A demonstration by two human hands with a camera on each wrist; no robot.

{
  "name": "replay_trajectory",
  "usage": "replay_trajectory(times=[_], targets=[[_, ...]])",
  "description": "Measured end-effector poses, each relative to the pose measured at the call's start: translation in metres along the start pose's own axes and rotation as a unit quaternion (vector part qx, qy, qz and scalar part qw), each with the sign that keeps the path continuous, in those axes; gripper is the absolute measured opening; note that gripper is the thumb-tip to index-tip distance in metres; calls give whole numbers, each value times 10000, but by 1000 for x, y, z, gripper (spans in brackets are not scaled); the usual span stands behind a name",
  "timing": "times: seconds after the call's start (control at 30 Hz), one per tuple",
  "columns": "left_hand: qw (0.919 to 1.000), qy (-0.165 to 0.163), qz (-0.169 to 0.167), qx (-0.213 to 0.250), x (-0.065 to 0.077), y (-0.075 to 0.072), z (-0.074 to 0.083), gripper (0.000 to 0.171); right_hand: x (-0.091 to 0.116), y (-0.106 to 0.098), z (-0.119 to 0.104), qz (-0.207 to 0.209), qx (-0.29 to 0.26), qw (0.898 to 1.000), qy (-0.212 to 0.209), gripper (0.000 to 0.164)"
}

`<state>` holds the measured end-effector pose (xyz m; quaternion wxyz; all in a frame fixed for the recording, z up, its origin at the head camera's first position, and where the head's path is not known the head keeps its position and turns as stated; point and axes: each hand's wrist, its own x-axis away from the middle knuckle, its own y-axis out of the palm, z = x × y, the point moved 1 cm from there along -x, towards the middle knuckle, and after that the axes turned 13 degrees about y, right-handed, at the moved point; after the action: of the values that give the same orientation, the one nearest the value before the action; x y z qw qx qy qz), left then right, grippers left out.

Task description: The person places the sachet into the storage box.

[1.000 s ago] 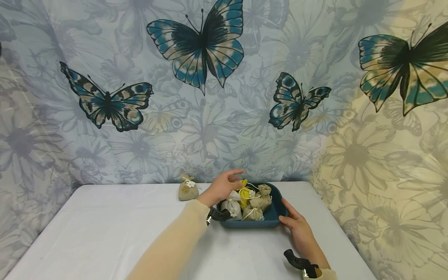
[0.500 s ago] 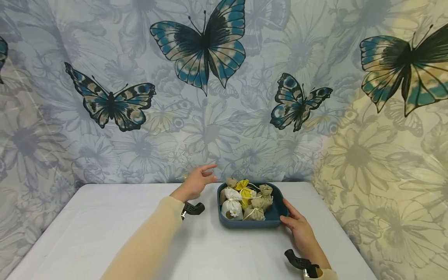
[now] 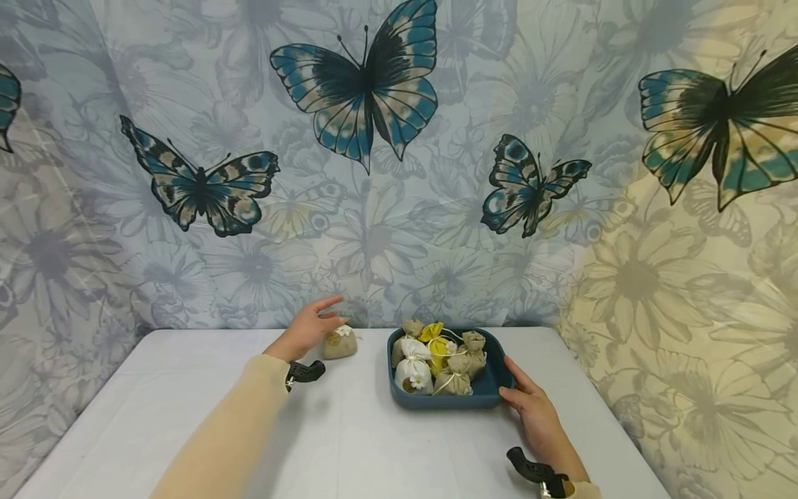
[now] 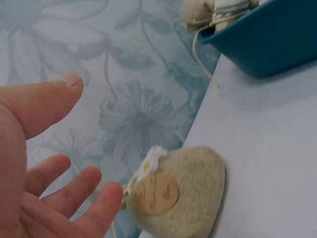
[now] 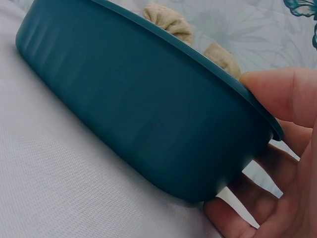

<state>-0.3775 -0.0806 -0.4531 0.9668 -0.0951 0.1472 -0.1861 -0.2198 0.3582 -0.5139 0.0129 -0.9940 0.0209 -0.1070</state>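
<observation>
My left hand (image 3: pixel 304 333), fingers spread and holding nothing, hovers just left of a beige drawstring sachet (image 3: pixel 340 344). That sachet lies on the table with a white flower and a round wooden tag (image 4: pixel 156 193) on its front; the left wrist view shows the fingertips close to its tied neck. At the right end of a dark blue tray (image 3: pixel 449 402), my right hand (image 3: pixel 537 412) grips the corner. Its thumb presses the rim, and its fingers curl against the outer wall. Inside the tray sit a white sachet (image 3: pixel 414 373), a yellow sachet (image 3: pixel 438 351) and several beige sachets (image 3: pixel 453 381).
A white cloth covers the table (image 3: pixel 399 457). Behind it hangs a butterfly-print backdrop (image 3: pixel 386 229), close to the table's back edge. The loose sachet stands left of the tray, with a stretch of tablecloth between them.
My left hand has moved left, away from above the tray, to beside the loose beige sachet. The white sachet now shows fully in the tray. My right hand keeps its place.
</observation>
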Motion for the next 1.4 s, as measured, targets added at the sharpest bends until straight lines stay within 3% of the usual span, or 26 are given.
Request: replay_trajectory(times=[0.17, 0.43, 1.0, 1.17, 1.4], targets=[[9998, -102, 143, -43, 10, -12, -9, 63, 1, 1, 1, -4, -51, 10000, 3, 68], [9981, -330, 267, 438, 21, -21, -23, 62, 1, 0, 1, 26, -33, 10000, -28, 68], [9901, -912, 264, 1037, 26, -14, -49, 66, 1, 0, 2, 26, 20, 10000, -40, 67], [9922, -847, 304, 866, 24, -13, -55, 63, 1, 1, 1, 25, 12, 10000, -45, 67], [9969, -708, 249, 239, 20, -8, -53, 60, 1, 1, 1, 17, -7, 10000, -46, 67]])
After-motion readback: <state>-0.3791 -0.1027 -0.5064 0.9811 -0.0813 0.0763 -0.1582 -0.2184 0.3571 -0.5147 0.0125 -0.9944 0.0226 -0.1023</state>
